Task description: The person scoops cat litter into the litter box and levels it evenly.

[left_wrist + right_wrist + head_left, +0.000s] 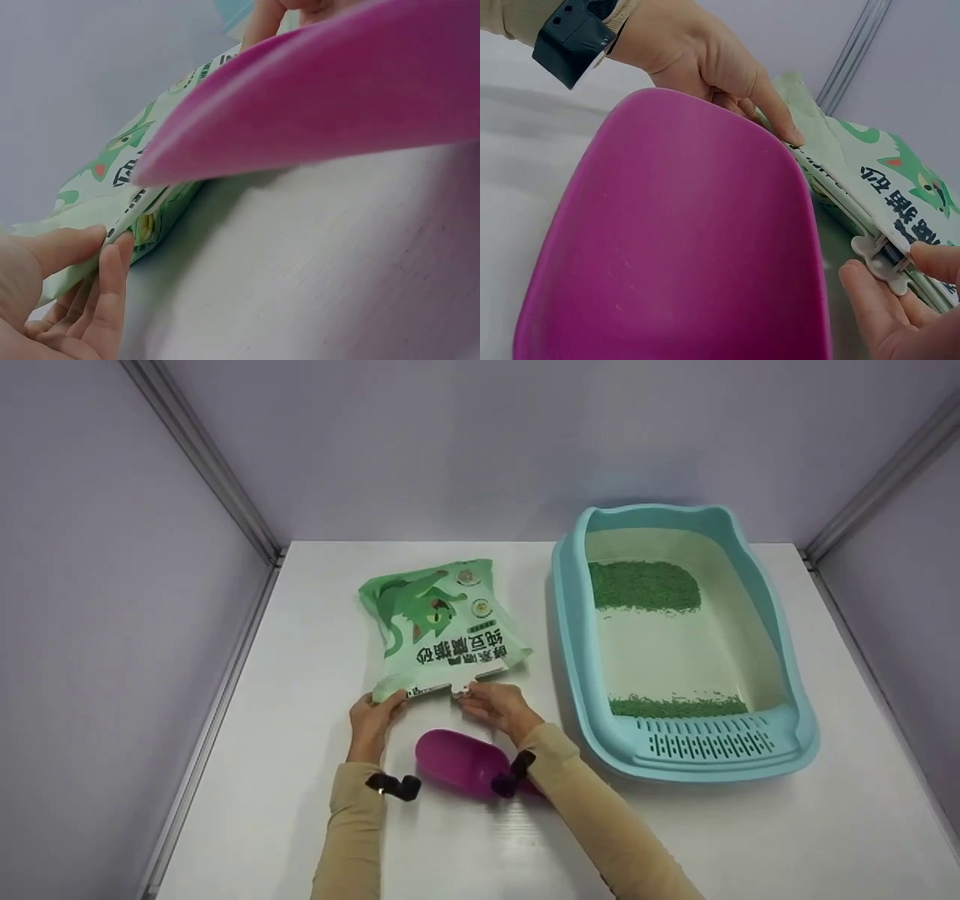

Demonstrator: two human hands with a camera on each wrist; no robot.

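A green bag of cat litter [442,619] with a cat print lies on the white table, its near edge folded over. My left hand [371,724] pinches the left end of this fold between thumb and fingers, as the left wrist view also shows [75,285]. A small white sealing clip [881,259] sits at the middle of the fold. My right hand [501,706] pinches that clip, with the thumb on the bag's upper side and fingers underneath. Below both hands, a magenta scoop [454,761] rests on the table, its handle partly hidden by the right forearm.
To the right stands a blue litter box [570,660] with a raised rim and a slotted front ledge [712,744]. Green litter pellets [645,585] lie at its back and front. Grey walls [487,450] close the table in at the back and sides.
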